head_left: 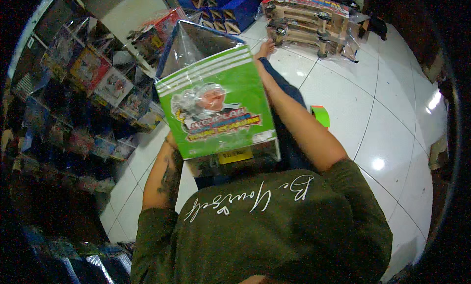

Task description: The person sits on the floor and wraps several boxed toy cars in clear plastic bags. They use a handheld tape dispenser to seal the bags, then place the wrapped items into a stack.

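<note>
A green printed box (223, 132) in shiny clear plastic is tilted up in front of my torso. Its front carries a cartoon figure and white stripes, a yellow label (235, 155) sits low on it, and a dark, blue-edged hollow shows at its top. My left hand (171, 138) goes behind the box's left side, my right hand (258, 65) behind its upper right edge. Both seem closed around the box to support it, though their fingers are hidden. Beneath and beyond it shows a jeans leg (289, 95) with a bare foot (267, 47).
Many plastic-wrapped printed packages (113, 85) are stacked along the left. On the white tiled floor (343, 102) lie a wrapped bundle of wooden wheeled pieces (306, 26) at the far right and a bright green roll (320, 117). Blue boxes (240, 11) stand at the back.
</note>
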Demonstrator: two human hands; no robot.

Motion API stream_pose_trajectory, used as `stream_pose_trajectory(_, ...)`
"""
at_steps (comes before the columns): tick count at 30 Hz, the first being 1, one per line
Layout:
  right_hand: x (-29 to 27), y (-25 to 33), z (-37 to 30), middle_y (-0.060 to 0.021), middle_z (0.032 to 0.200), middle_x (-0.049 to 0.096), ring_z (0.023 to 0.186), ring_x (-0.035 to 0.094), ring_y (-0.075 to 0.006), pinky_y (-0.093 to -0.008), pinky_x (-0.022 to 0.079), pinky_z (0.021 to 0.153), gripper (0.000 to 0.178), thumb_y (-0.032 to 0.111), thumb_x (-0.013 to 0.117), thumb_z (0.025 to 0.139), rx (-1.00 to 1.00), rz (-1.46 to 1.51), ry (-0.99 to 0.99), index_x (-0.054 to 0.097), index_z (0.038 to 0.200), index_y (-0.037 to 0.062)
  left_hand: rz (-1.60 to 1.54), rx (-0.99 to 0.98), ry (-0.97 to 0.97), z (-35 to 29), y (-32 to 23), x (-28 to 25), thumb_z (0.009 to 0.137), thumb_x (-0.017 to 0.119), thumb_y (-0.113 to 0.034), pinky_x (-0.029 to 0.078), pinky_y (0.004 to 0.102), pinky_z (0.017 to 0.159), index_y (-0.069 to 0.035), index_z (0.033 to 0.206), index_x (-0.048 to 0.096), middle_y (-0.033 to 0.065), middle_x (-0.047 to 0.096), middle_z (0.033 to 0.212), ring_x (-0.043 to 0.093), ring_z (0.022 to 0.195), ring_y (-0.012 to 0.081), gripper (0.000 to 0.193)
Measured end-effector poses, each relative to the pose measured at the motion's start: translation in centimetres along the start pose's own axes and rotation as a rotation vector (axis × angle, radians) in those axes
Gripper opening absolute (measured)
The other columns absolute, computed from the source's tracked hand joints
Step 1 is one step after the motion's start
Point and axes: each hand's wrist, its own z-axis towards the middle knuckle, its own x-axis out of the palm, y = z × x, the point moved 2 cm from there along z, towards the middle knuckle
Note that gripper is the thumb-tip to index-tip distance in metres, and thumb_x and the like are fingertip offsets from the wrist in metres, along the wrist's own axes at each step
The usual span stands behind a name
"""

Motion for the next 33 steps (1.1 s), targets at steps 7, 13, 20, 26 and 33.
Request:
stream_pose_trajectory(7, -4.3, 0.4, 5.6, -0.0135, 0.107, 0.063, 0.092, 0.058, -0.0265, -0.0337, 0.047, 0.081, 0.071, 0.068, 0.052, 0.078, 0.335, 0.117, 0.093, 0.062, 0.109, 0.0045, 0.075, 0.186, -0.135, 6.5, -1.4, -2.9, 0.094, 0.044, -0.047, 0.033, 0.0366, 0.107, -0.002, 0.140, 0.028, 0.0181, 0.036, 0.140, 0.038, 0.129, 0.0284, 0.067)
stream_pose_trajectory(13, 2.7, 11.4, 4.2, -0.0121, 0.139, 0.046, 0.125, 0.047, -0.0243, -0.0373, 0.036, 0.105, 0.082, 0.066, 0.037, 0.087, -0.029, -0.019, 0.332, 0.036, 0.142, 0.0045, 1.097, 0.885, -0.614, 8.0, -8.0, -0.5, 0.091, 0.051, -0.049, 0.024, 0.0401, 0.111, -0.003, 0.147, 0.014, 0.0199, 0.019, 0.150, 0.023, 0.139, 0.0317, 0.081)
stream_pose_trajectory(20, 8.5, 15.5, 5.7, -0.0070, 0.138, 0.045, 0.123, 0.045, -0.0194, -0.0349, 0.036, 0.104, 0.062, 0.049, 0.042, 0.094, -0.179, -0.885, 0.475, 0.031, 0.146, 0.0163, 2.375, 1.280, -0.826, 6.8, 2.6, -1.2, 0.072, 0.059, -0.071, 0.003, 0.0629, 0.109, -0.025, 0.151, 0.006, 0.0262, -0.011, 0.152, -0.012, 0.139, 0.0453, 0.106)
stream_pose_trajectory(26, 11.1, 10.3, 9.9, -0.0070, 0.144, 0.041, 0.126, 0.042, -0.0167, -0.0321, 0.030, 0.108, 0.057, 0.043, 0.044, 0.096, 0.250, -1.206, 0.827, 0.039, 0.141, 0.0089, 2.169, 0.697, -0.357, 10.1, 11.9, -2.2, 0.078, 0.059, -0.060, 0.010, 0.0591, 0.110, -0.029, 0.150, 0.015, 0.0191, -0.013, 0.154, -0.016, 0.138, 0.0471, 0.090)
stream_pose_trajectory(33, 12.0, 4.2, 11.2, -0.0087, 0.143, 0.041, 0.131, 0.037, -0.0195, -0.0320, 0.026, 0.109, 0.065, 0.052, 0.043, 0.094, 0.352, -1.316, 0.972, 0.043, 0.138, 0.0040, 1.857, 0.081, -0.205, 5.7, 13.9, 0.2, 0.084, 0.058, -0.054, 0.004, 0.0617, 0.109, -0.014, 0.151, 0.005, 0.0251, -0.013, 0.152, -0.013, 0.137, 0.0504, 0.095)
